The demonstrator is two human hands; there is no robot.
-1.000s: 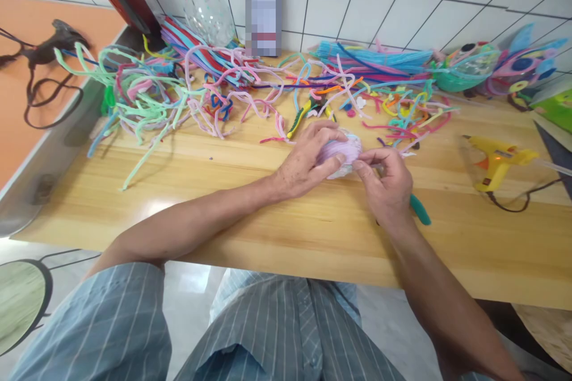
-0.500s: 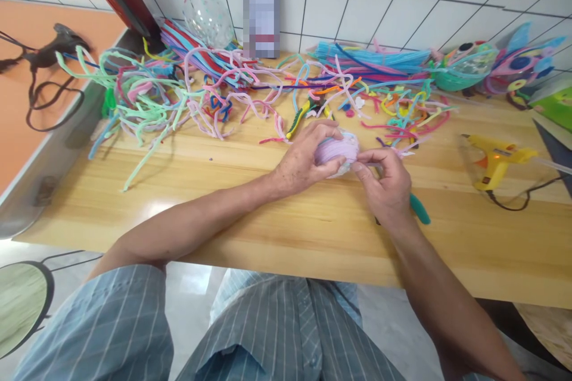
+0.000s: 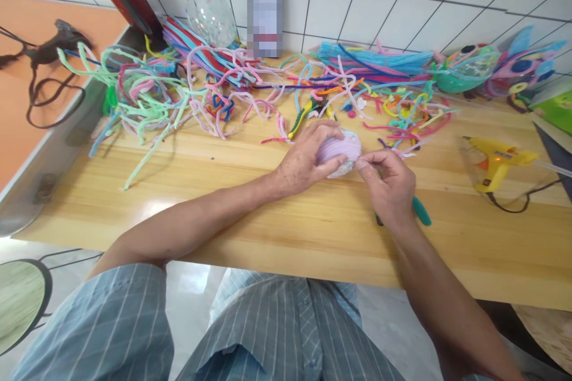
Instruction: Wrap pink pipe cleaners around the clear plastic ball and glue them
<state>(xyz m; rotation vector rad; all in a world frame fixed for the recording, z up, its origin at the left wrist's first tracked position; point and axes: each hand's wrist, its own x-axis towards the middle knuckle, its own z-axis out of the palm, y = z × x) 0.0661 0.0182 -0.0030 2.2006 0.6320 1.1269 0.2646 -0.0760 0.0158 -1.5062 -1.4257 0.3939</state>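
Observation:
My left hand [image 3: 310, 155] is wrapped round a clear ball [image 3: 353, 141] partly covered with rows of lilac pipe cleaner [image 3: 333, 150]. To the right of the ball, my right hand [image 3: 388, 177] pinches with thumb and forefinger at the ball's edge. What lies between those fingertips looks like a thin lilac pipe cleaner end, mostly hidden. A teal handle [image 3: 421, 211] sticks out from under my right wrist. Just beyond my left hand lie yellow and green pliers [image 3: 300, 119].
Tangled pale green pipe cleaners [image 3: 152, 113] spread on the left. Blue pipe cleaners [image 3: 375, 56] lie bundled along the tiled wall, where a phone [image 3: 264, 12] leans. A yellow glue gun [image 3: 500, 161] with a cord rests at right. Decorated clear balls [image 3: 469, 71] stand at back right.
My right hand has shifted slightly right, away from the ball, its fingertips still pinched. My left hand keeps its hold on the ball.

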